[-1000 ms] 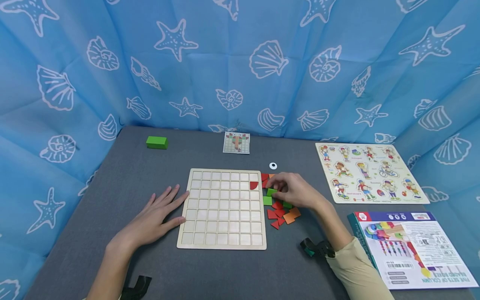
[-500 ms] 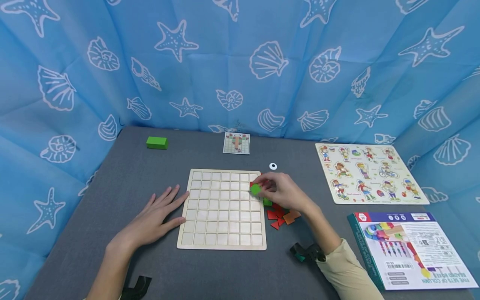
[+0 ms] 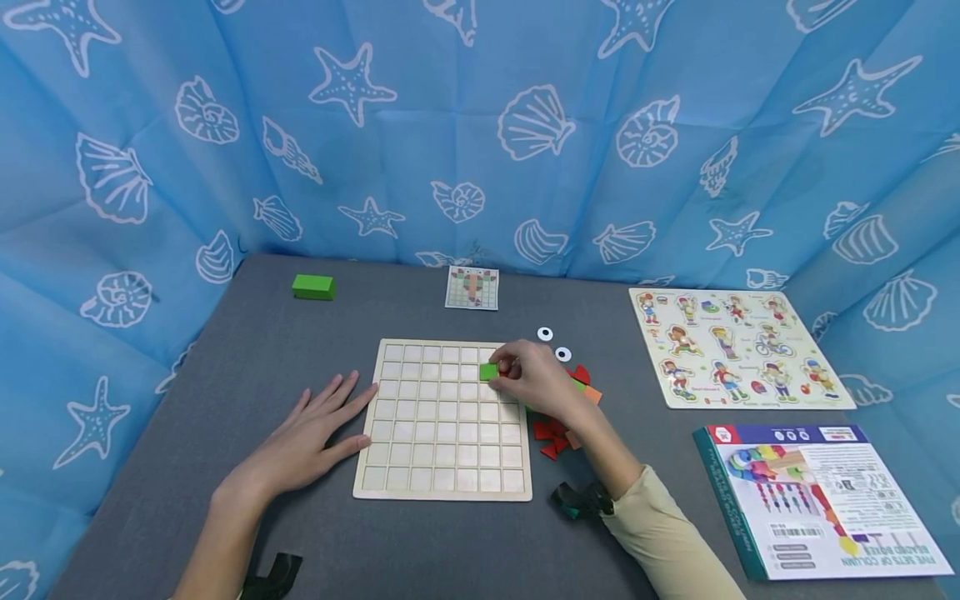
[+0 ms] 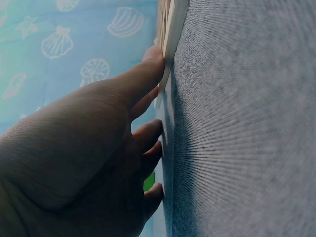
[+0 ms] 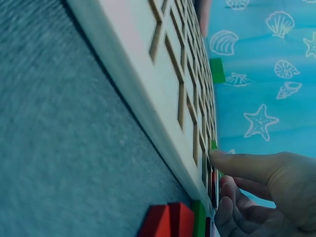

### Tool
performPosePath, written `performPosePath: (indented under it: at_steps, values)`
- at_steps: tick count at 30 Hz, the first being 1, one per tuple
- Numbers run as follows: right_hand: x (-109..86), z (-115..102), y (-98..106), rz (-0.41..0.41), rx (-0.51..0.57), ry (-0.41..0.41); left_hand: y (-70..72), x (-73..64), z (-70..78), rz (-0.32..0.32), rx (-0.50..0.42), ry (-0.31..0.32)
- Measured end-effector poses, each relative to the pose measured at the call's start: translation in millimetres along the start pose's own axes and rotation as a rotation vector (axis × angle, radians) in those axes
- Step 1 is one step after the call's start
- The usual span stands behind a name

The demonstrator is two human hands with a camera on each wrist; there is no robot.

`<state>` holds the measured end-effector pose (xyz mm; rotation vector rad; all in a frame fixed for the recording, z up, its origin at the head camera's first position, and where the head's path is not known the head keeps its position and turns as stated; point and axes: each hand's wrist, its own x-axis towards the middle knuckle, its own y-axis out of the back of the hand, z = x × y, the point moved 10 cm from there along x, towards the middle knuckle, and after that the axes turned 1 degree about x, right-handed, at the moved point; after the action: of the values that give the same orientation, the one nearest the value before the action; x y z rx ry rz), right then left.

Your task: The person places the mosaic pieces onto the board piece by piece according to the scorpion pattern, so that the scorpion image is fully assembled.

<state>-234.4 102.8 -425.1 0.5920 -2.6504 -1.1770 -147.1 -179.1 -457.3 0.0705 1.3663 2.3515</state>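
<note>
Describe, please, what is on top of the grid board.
The right grip pinches a green piece at the upper right of the board; the left grip touches its left edge. Elsewhere, pale cells show. Cells under the right grip are covered; their contents cannot be seen.

Green tile (image 3: pixel 488 372), cream gridded board (image 3: pixel 443 495), shell-patterned blue curtain (image 3: pixel 442 133)

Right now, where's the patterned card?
In the head view, the patterned card lies near the blue curtain, beyond the grid board and right of the long green block.
</note>
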Motion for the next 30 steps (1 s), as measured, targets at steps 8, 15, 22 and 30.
performPosePath:
  at_steps: [8,15,22,30]
  values:
    - [-0.2,0.2,-1.2,-0.019,-0.008,0.02,-0.4,0.1,-0.4,0.0,-0.003,0.003]
    - [-3.1,14.7,15.3,0.034,0.06,-0.021,-0.7,0.3,-0.8,0.001,-0.003,0.004]
    - [-3.3,33.9,31.4,0.117,0.026,-0.073,-0.9,0.6,-0.4,0.0,-0.001,0.005]
    - [0.8,48.5,35.9,0.094,-0.022,-0.102,-1.1,0.4,-0.8,-0.001,-0.004,0.001]
